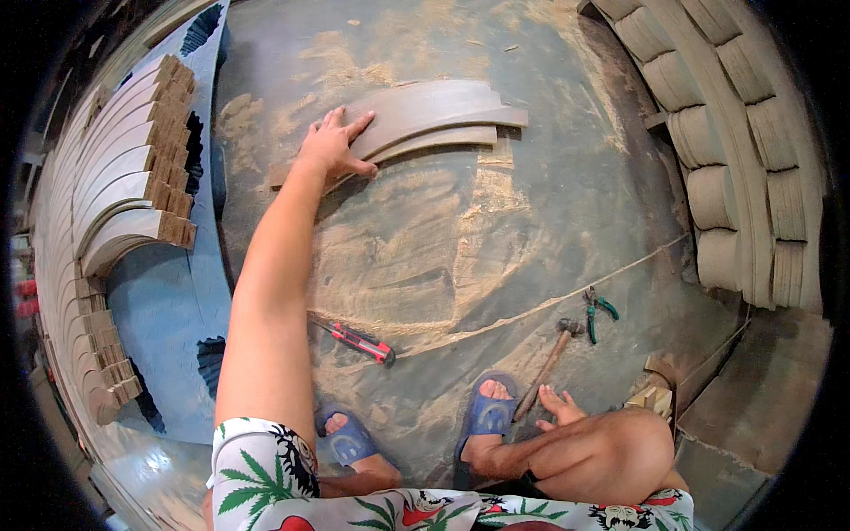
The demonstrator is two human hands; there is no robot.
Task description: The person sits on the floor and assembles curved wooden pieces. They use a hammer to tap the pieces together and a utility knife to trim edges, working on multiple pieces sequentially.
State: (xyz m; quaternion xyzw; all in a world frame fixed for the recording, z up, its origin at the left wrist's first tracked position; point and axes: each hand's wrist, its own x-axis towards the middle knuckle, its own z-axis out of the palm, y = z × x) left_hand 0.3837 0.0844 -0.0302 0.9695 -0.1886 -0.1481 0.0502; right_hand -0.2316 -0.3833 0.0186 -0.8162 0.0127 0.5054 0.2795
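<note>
A stack of curved, greyish wooden pieces (434,113) lies on the floor ahead of me, its layers slightly offset at the right end. My left hand (333,146) rests on the left part of this stack, fingers spread and thumb by the near edge. Low on the right, past my bent leg, my right hand (560,407) is partly visible with its fingers apart. It holds nothing and is beside the wooden handle of a hammer (553,363). Green-handled pliers (597,317) lie just beyond the hammer head.
A red and black utility knife (361,343) lies on the floor near my left sandal (351,440). Many curved wooden pieces (133,159) stand in a row on a blue sheet (168,292) at left. More curved pieces (708,133) are stacked along the right. Sawdust streaks the floor.
</note>
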